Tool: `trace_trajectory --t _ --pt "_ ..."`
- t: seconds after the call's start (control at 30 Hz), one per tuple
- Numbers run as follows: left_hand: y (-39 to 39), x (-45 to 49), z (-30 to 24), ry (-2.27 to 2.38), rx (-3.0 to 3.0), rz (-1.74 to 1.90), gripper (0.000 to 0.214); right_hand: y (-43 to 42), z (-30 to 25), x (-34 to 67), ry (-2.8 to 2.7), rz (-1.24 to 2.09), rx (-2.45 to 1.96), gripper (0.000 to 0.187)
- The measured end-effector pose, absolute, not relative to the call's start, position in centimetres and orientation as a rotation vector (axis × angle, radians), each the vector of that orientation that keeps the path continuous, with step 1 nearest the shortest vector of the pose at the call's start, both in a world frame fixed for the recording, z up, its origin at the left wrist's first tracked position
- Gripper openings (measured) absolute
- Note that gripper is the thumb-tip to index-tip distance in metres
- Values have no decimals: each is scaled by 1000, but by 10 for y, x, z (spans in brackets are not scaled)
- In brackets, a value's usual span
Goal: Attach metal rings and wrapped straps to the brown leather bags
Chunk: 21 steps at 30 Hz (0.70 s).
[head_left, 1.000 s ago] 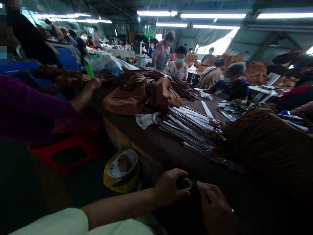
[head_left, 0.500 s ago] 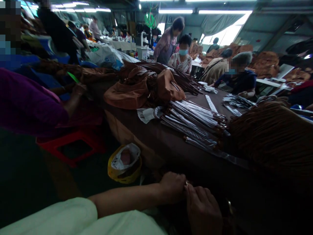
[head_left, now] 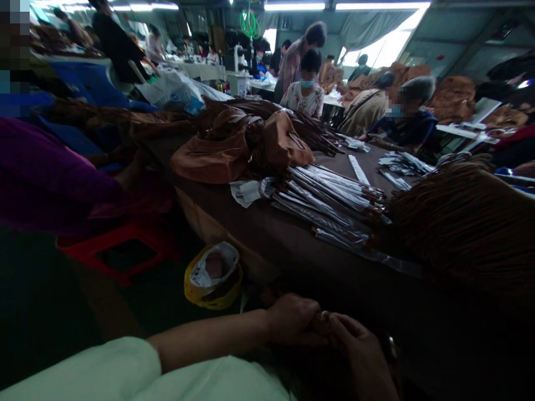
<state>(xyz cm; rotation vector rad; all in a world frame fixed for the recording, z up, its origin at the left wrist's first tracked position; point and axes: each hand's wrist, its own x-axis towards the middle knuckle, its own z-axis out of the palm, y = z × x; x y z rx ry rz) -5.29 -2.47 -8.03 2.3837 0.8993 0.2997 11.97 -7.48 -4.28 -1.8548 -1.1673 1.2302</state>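
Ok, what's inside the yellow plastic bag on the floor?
Inside the yellow bag, white plastic surrounds a pinkish patch; anything deeper is covered by that plastic, so it can't be seen.

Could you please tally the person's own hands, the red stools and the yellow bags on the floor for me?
Hands: 2 (left hand, right hand)
Red plastic stool: 1
Yellow plastic bag: 1
Total: 4

Brown leather handbags (head_left: 242,142) lie on a dark table (head_left: 267,250) beside bundled straps (head_left: 330,206), with a yellow bag (head_left: 193,284) below, near a red stool (head_left: 137,231).
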Motion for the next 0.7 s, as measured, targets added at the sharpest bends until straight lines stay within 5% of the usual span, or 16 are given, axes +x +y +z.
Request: trace_trajectory --t 0.13,0.27,0.37,0.53,0.7 --pt "-22 -41 -71 1163 2280 -10 40 -90 -52 108 -1633 546 -1875 42" --pt "-20 -37 -64 1112 2285 -111 33 -96 -60 117 -1786 472 -1814 43" --pt "-24 -40 -62 1082 2346 87 43 -87 -53 135 -1638 626 -1943 44" --pt "-33 -43 -64 994 2430 177 43 -71 -38 152 -1350 1354 -1848 41" --pt "-33 -46 -68 989 2435 217 43 -71 -38 145 -1360 1391 -1781 39"
